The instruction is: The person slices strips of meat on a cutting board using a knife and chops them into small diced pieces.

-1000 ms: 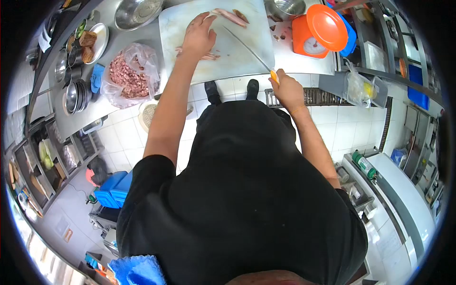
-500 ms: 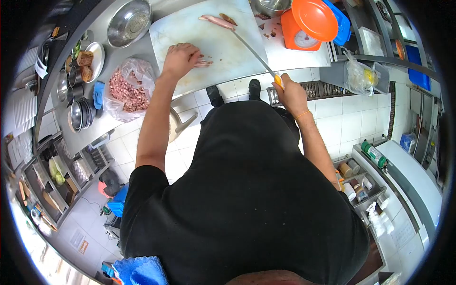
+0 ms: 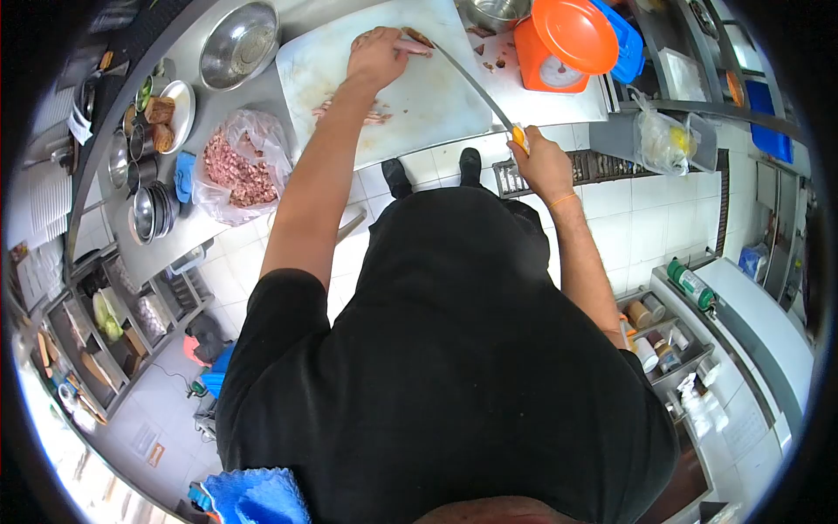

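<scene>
My left hand (image 3: 375,58) is at the far part of the white cutting board (image 3: 436,105), its fingers closed on the left end of a pink strip of meat (image 3: 414,47). In my right hand (image 3: 543,164) is a long knife (image 3: 478,90) with a yellow handle. Its blade slants across the board, the tip close to the strip's right end. A brown piece (image 3: 417,35) lies just beyond the strip. Small cut bits of meat (image 3: 375,117) rest nearer to me, partly hidden by my left forearm.
Left of the board stand a plastic bag of chopped meat (image 3: 240,170), a steel bowl (image 3: 240,45) and a blue cloth (image 3: 184,176). An orange scale (image 3: 559,65) is on the right, with dark scraps (image 3: 500,63) beside it. A grey bin (image 3: 703,144) hangs beyond the counter's right end.
My left hand has moved away from me and to the right, from the cut bits to the meat strip. The knife has shifted only slightly.
</scene>
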Demonstrator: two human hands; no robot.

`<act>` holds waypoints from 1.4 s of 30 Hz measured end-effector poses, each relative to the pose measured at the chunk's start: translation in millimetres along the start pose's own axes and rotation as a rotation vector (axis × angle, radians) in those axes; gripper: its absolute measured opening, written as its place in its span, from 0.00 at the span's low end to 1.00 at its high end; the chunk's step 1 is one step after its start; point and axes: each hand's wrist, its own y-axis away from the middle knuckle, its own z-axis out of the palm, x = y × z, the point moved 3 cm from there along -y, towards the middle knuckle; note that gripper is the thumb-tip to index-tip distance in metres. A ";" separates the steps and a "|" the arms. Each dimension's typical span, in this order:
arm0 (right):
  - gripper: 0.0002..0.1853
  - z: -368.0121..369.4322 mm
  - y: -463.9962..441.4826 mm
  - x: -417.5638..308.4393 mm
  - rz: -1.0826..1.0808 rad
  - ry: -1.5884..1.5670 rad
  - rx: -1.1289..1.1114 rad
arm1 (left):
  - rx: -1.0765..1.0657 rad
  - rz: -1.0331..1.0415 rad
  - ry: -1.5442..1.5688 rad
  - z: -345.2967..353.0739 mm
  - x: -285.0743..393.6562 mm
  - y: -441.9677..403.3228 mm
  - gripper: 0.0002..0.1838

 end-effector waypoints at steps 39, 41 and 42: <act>0.21 36.3 6.5 -58.5 -0.159 0.020 -0.211 | 0.084 0.039 0.142 -9.8 13.2 82.5 0.10; 0.21 52.6 -7.4 -60.0 -0.155 -0.013 -0.201 | 0.042 0.029 0.134 -14.8 13.7 81.9 0.11; 0.20 58.4 -13.5 -62.7 -0.152 -0.007 -0.193 | 0.020 0.027 0.133 -17.1 15.5 81.7 0.11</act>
